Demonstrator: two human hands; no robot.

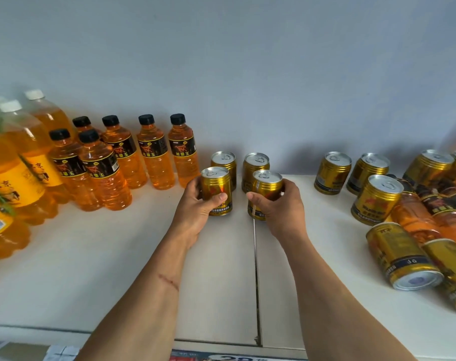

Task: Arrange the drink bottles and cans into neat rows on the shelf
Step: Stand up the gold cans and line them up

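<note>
My left hand (195, 208) grips an upright gold can (217, 186) on the white shelf (117, 256). A second upright gold can (266, 185) is gripped by my right hand (281, 209). Behind each held can stands another gold can, one at the left (225, 160) and one at the right (255, 165), so the pairs form two short columns. Several small orange bottles with black caps (154, 152) stand in rows to the left.
Large orange bottles with white caps (21, 157) fill the far left. At the right stand three upright gold cans (332, 171), and beyond them a loose pile of fallen cans (401, 256) and lying bottles (414, 214). A seam (255, 269) splits the shelf boards.
</note>
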